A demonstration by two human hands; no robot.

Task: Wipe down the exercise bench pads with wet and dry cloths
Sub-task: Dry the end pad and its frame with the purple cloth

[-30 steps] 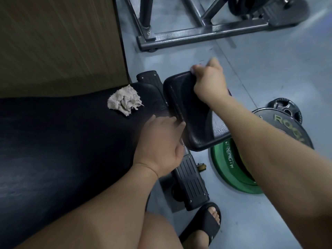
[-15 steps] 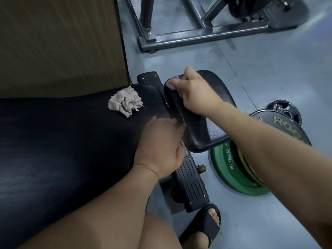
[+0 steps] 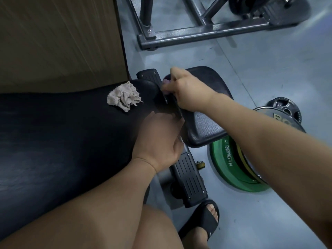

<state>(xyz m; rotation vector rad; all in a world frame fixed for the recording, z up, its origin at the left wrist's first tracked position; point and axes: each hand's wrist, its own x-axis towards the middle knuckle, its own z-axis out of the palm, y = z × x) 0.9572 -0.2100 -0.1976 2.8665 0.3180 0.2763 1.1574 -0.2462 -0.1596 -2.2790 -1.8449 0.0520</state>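
Two black pads make up the surface [image 3: 36, 177] we are wiping. The long pad [image 3: 62, 132] fills the left of the view. Its skin looks smooth over firm foam, so we judge it will give slightly under pressure and stay put, and a damp cloth should slide easily across it.

The seat pad [image 3: 206, 126] is smaller and tilted, and it sits just across a narrow gap to the right. Its grained, cracked cover should drag on a cloth more. It may rock on its mount, so we would steady it at the edge nearest the gap.

Our left hand [image 3: 159, 139] lies flat on the end of the long pad, fingers straight and reaching the gap, holding nothing. Our right hand [image 3: 188, 92] is curled round a purple cloth [image 3: 166, 80] and presses it against the seat pad's edge at the gap.

The beige cloth [image 3: 123, 97] lies crumpled on the long pad near its far corner, apart from both hands. It looks light, limp and frayed, and is best gathered as a whole wad. The purple cloth is mostly hidden in the fist, so we cannot tell whether it is wet or dry.
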